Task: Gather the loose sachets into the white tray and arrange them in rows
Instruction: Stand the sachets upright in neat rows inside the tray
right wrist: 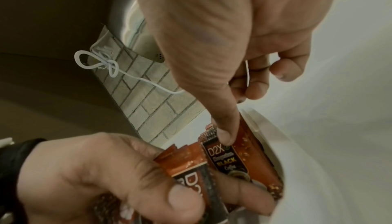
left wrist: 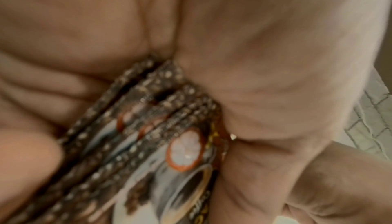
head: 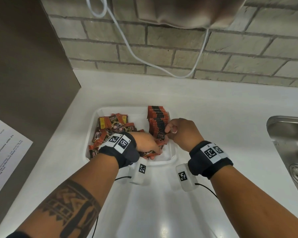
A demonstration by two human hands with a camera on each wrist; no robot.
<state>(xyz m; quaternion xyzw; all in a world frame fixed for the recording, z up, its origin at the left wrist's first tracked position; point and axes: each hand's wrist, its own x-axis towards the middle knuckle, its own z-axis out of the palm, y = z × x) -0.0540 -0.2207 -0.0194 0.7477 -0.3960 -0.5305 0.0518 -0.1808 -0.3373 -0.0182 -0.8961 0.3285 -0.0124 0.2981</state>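
Sachets of black coffee are sorted in a white tray (head: pixel 172 152) on a pale counter (head: pixel 213 107), with a steel sink (head: pixel 289 134) off to the tray's right; the left hand (head: pixel 148 143), at the tray's near edge, is clamped round a small bundle of sachets (left wrist: pixel 152 140), thumb on top, while the right hand (head: pixel 182 133) pinches the top edge of the front sachet (right wrist: pixel 231 159) in a standing row (head: pixel 157 121) along the tray's right wall; a loose heap of sachets (head: pixel 110 127) lies on the tray's left side; the packets look light, thin and glossy, likely to slide over one another and bend if squeezed flat, so the crimped top seam, or the bundle's two faces pressed together, seems the surest place to hold
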